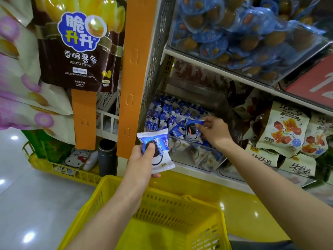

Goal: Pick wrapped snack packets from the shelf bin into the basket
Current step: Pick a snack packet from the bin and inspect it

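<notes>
Occupying lower centre: yellow plastic basket [171,210], rectangular, with slotted lattice walls and a glossy rim. Centre: clear rigid shelf bin [207,156], heaped with crinkly blue-and-white pillow packets. Left hand [142,163], above the basket's far rim, fingers curled round one held packet [162,159], thumb on its printed dark biscuit; serrated end seams. Right hand [214,130], in the bin, fingertips pinching a second packet [191,130] on the heap.

The basket [171,212] lies open below my left fingers [150,148], an orange post [129,87] just left; the shelf [216,69] overhead and clear bin wall [207,159] crowd my right fingers [201,128].
</notes>
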The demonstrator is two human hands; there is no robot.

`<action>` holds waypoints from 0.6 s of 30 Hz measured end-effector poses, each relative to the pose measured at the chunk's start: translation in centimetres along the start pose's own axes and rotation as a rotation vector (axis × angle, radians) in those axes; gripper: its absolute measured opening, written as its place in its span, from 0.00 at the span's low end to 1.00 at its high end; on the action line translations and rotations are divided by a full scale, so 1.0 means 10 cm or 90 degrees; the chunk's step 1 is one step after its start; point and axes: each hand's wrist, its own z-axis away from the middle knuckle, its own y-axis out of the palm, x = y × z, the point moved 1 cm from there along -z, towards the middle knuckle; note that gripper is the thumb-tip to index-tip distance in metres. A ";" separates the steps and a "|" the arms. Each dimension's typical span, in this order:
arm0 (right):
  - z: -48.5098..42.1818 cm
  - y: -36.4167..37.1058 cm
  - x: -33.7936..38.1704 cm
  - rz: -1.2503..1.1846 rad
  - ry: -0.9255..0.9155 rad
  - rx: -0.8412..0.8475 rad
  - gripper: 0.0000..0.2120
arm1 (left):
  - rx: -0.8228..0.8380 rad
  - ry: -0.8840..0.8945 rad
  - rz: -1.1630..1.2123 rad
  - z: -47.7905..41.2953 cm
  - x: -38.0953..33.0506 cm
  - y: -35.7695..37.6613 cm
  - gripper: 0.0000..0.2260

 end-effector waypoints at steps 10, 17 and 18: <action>-0.01 0.08 0.13 0.209 -0.010 0.216 0.15 | 0.021 0.005 0.015 0.01 -0.01 0.04 0.08; -0.15 0.12 0.10 0.167 -0.043 0.350 0.10 | 0.024 0.003 0.020 0.00 -0.01 0.04 0.07; -0.17 0.12 0.11 0.159 -0.079 0.346 0.09 | 0.025 0.002 0.020 0.00 -0.01 0.04 0.07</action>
